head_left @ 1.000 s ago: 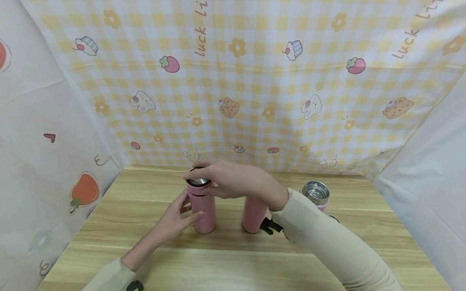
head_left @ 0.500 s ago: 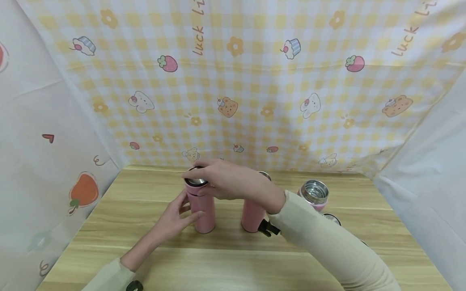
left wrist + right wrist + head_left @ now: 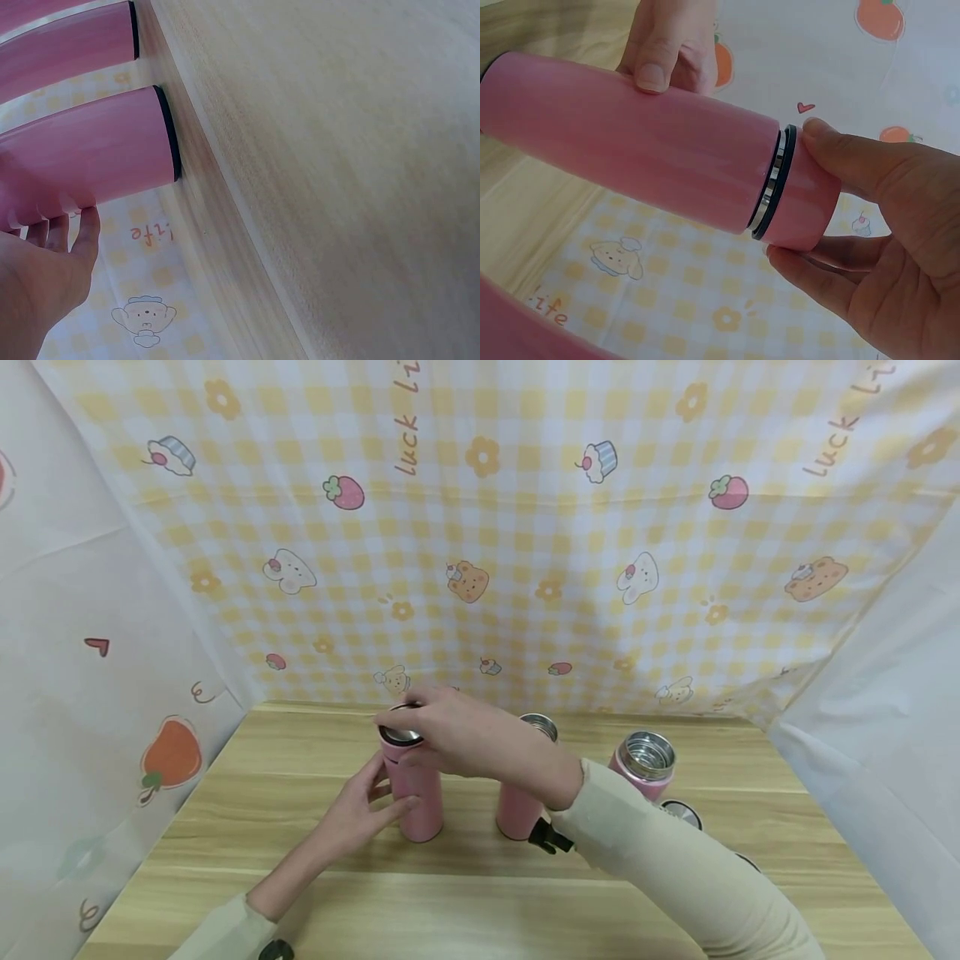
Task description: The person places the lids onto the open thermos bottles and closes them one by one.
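Observation:
A pink thermos [image 3: 422, 806] stands upright on the wooden table. My left hand [image 3: 360, 814] grips its body low down, thumb in front and fingers behind. From above, my right hand [image 3: 472, 735] holds the thermos's pink lid [image 3: 402, 737], which has a steel top and a black ring. In the right wrist view the fingers and thumb pinch the lid [image 3: 810, 199] by its sides, and a thin steel band shows between lid and body [image 3: 637, 142]. The left wrist view shows the left fingers touching the body [image 3: 90, 150].
To the right stands a second pink thermos [image 3: 517, 810], open-mouthed and partly behind the right wrist. Farther right is another open pink thermos [image 3: 647, 760]. A steel-topped lid [image 3: 682, 814] lies near it, with another rim [image 3: 748, 862] partly under the sleeve. A checked cloth [image 3: 480, 527] hangs behind the table.
My right hand has turned slightly on the lid and its forearm has shifted a little left, uncovering the second thermos's mouth and a lid on the right. The left hand stays put.

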`<state>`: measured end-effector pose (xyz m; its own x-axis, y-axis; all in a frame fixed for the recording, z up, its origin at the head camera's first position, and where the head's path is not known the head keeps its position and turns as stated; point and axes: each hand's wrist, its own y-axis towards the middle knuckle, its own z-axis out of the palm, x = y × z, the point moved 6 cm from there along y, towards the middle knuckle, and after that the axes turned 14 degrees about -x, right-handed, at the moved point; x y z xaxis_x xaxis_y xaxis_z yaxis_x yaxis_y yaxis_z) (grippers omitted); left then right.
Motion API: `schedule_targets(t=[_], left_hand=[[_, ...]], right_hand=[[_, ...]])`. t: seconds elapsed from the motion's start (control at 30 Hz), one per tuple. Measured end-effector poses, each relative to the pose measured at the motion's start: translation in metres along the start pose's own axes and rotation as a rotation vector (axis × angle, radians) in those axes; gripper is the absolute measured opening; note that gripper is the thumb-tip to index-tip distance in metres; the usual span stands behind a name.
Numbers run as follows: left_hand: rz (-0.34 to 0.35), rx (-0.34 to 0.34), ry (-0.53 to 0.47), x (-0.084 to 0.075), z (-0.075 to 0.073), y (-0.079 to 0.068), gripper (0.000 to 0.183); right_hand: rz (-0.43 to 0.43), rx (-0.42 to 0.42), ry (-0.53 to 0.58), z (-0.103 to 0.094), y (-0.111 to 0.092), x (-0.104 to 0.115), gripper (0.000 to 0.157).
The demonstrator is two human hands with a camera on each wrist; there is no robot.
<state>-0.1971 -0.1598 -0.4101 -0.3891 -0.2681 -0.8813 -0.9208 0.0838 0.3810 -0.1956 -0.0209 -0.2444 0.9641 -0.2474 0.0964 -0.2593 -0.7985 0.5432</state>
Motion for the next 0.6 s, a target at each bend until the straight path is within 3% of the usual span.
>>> schedule_targets(t=[0.17, 0.4, 0.6], left_hand=[[0.023, 0.001, 0.005, 0.0006, 0.0001, 0.0001, 0.071], [0.024, 0.005, -0.001, 0.0013, 0.0003, 0.0005, 0.071], [-0.008, 0.004, -0.001, 0.0003, -0.0002, -0.0005, 0.075]], right_hand=[[-0.006, -0.017, -0.026, -0.001, -0.0014, 0.0008, 0.022], [0.024, 0.114, -0.035, 0.0001, -0.005, -0.0052, 0.056], [-0.027, 0.15, 0.037, 0.0028, -0.0044, -0.0054, 0.048]])
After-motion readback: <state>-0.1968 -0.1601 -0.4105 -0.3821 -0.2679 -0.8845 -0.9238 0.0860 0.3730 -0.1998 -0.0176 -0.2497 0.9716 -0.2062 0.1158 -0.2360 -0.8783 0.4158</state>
